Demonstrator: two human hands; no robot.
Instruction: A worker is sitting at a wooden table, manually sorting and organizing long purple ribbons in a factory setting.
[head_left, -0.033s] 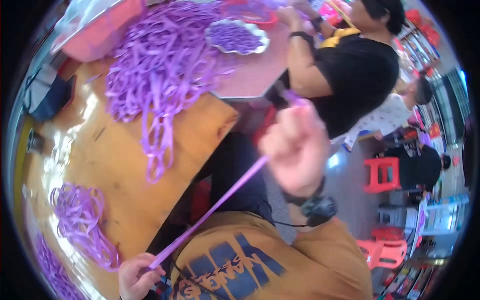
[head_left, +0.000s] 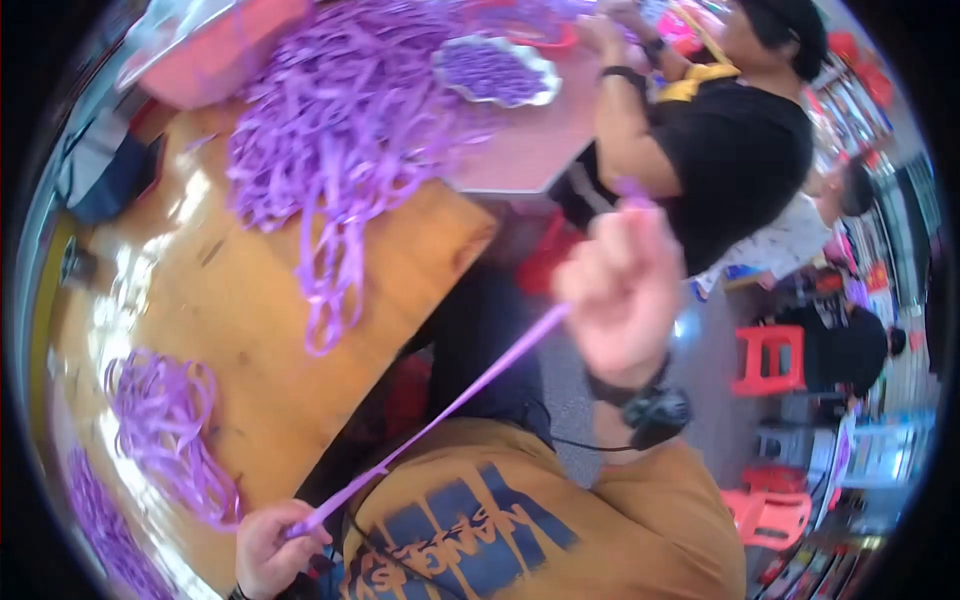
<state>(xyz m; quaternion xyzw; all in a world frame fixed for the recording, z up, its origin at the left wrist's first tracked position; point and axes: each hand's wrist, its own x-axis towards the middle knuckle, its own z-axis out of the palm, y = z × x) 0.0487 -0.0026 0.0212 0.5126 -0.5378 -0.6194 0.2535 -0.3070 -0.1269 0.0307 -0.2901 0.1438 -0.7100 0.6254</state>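
A purple ribbon (head_left: 450,408) runs taut on a slant across my front, between my two hands. Its lower end is pinched in my left hand (head_left: 276,545), beside the table's near edge. Higher up and farther right, my right hand (head_left: 622,290) is closed in a fist round the other part, and a bit of purple sticks out above the fingers. That hand is somewhat blurred. To the left of the ribbon, a small bunch of looped purple ribbons (head_left: 170,430) lies on the wooden table (head_left: 270,370). A big heap of the same ribbons (head_left: 340,120) covers the table's far part.
Beyond the heap stand a pink tub (head_left: 215,60) and a scalloped white dish (head_left: 548,80) of small purple pieces. More purple pieces (head_left: 115,540) lie at lower left. A person in black (head_left: 740,150) works at far right, near a red stool (head_left: 768,358).
My right hand has shifted slightly right, with the ribbon still stretched to my left hand. The whole view has moved a little, so the table and heap appear farther right.
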